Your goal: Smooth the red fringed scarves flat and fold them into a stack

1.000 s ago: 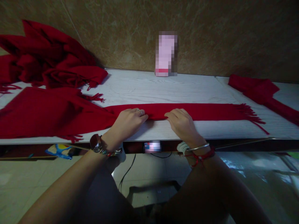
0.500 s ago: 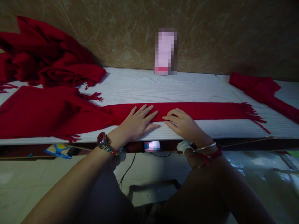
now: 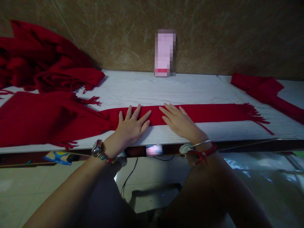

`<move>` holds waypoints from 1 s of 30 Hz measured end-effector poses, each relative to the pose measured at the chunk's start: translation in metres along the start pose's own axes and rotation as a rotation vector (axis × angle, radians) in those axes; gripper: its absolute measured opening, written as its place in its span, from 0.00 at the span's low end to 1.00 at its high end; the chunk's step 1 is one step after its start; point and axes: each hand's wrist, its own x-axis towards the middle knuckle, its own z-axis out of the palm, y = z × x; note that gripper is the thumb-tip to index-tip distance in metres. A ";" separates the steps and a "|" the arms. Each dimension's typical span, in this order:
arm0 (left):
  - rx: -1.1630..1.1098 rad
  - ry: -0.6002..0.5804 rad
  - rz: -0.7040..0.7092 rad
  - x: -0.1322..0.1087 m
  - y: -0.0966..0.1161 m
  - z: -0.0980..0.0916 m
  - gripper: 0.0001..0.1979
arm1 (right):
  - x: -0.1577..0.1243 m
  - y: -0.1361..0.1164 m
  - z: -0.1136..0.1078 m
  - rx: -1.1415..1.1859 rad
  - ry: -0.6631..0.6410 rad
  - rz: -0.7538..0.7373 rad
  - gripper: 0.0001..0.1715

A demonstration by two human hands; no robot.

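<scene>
A red scarf (image 3: 216, 112) with fringed ends lies along the white wood-grain table, its right part a flat narrow strip and its left part wider and rumpled. My left hand (image 3: 133, 125) rests palm down on the strip with fingers spread, a ring on one finger. Just to its right, my right hand (image 3: 179, 122) also lies flat on the scarf, fingers stretched out and pointing up and left. Neither hand grips anything. The scarf's fringe shows at the right end, beyond my right hand.
A heap of red cloth (image 3: 52, 60) is piled at the back left. Another red scarf (image 3: 261, 88) lies at the right. A pink blurred box (image 3: 163, 53) stands against the brown wall. Below the table edge are a lit screen (image 3: 153, 150) and a blue-yellow packet (image 3: 59, 157).
My left hand has slid left along the scarf, its fingers spreading wider. My right hand has shifted slightly left and its bent fingers have straightened flat onto the cloth.
</scene>
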 end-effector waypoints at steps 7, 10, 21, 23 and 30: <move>0.001 0.046 -0.120 -0.002 -0.007 0.003 0.27 | -0.018 0.041 -0.002 -0.042 -0.030 0.162 0.28; 0.018 0.120 -0.165 -0.003 -0.010 0.005 0.27 | -0.029 0.068 -0.003 -0.028 -0.044 0.294 0.29; 0.025 0.193 0.048 0.015 0.012 0.007 0.27 | -0.007 0.014 -0.005 -0.024 0.069 0.101 0.28; 0.027 0.166 0.060 0.018 0.013 0.007 0.27 | 0.000 -0.002 -0.004 -0.028 0.021 0.057 0.28; 0.048 0.169 0.099 0.019 0.008 0.011 0.25 | -0.002 0.009 0.001 -0.045 -0.012 0.011 0.28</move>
